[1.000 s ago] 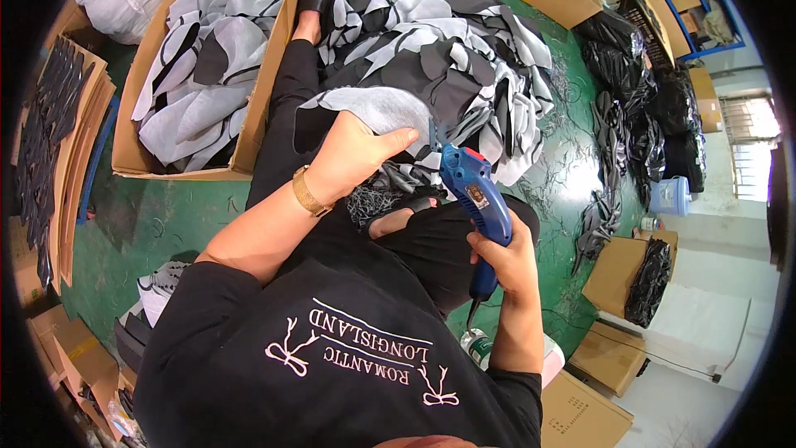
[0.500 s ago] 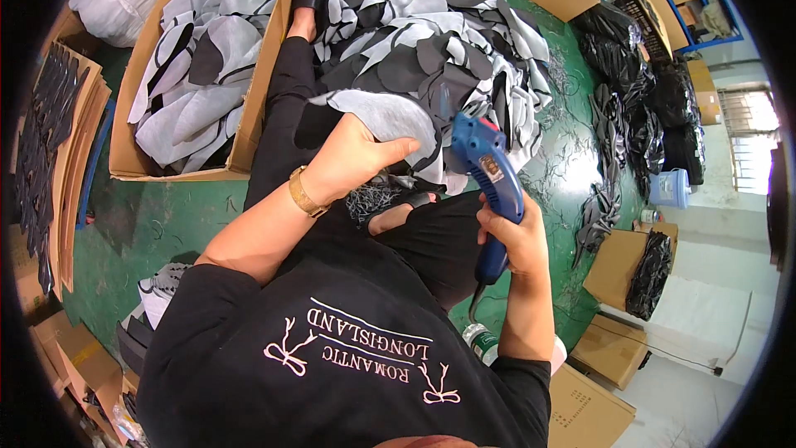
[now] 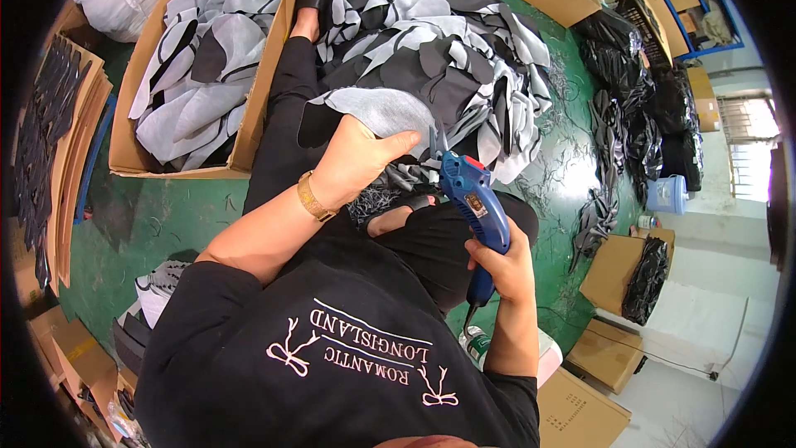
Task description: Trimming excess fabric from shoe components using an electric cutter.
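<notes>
My left hand (image 3: 361, 158) is closed on a curved fabric piece (image 3: 385, 110), light grey on one face and black on the other, pinched under the thumb. My right hand (image 3: 506, 261) wraps the handle of blue electric scissors (image 3: 474, 199) with a red switch. Their metal blade tip meets the right edge of the fabric piece. A dark cord leaves the rear of the handle. Ahead of both hands spreads a heap of similar grey and black pieces (image 3: 439, 41) on the floor.
At the left stands an open cardboard box (image 3: 124, 158) filled with fabric pieces. Thin dark trimmings (image 3: 572, 108) litter the green floor (image 3: 182, 216). Black plastic bags (image 3: 609, 50), a blue bucket (image 3: 667, 191) and cartons (image 3: 613, 274) line the right side. My outstretched leg (image 3: 282, 116) lies beside the box.
My right hand has brought the electric scissors left and slightly nearer to me, with the blade now against the fabric's edge. My left hand has barely moved.
</notes>
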### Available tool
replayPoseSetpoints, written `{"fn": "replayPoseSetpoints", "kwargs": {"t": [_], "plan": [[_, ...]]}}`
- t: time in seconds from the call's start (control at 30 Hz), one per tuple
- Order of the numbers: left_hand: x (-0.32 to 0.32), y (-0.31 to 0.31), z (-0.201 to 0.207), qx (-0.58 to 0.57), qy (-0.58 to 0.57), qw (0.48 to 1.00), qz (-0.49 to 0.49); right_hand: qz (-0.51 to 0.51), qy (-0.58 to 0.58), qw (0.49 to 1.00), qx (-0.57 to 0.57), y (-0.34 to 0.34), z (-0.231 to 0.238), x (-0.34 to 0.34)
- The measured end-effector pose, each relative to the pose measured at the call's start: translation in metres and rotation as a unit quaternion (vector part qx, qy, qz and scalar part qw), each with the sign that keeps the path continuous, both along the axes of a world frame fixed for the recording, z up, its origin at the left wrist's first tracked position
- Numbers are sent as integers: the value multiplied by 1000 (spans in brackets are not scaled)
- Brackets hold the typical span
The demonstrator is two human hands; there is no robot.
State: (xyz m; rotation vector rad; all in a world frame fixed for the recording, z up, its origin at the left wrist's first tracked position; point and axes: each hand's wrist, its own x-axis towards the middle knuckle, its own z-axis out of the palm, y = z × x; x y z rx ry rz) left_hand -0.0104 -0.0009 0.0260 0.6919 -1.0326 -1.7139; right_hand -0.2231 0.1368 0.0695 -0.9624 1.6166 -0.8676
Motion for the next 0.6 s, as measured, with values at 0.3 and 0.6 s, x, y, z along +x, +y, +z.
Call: {"fn": "replayPoseSetpoints", "kwargs": {"t": [0.3, 0.6], "plan": [[3, 4, 0, -84, -59, 995, 10, 6, -19, 1000, -16, 2, -4, -3], [8, 4, -2, -166, -154, 974, 0, 27, -1, 1000, -3, -6, 10, -6]]}}
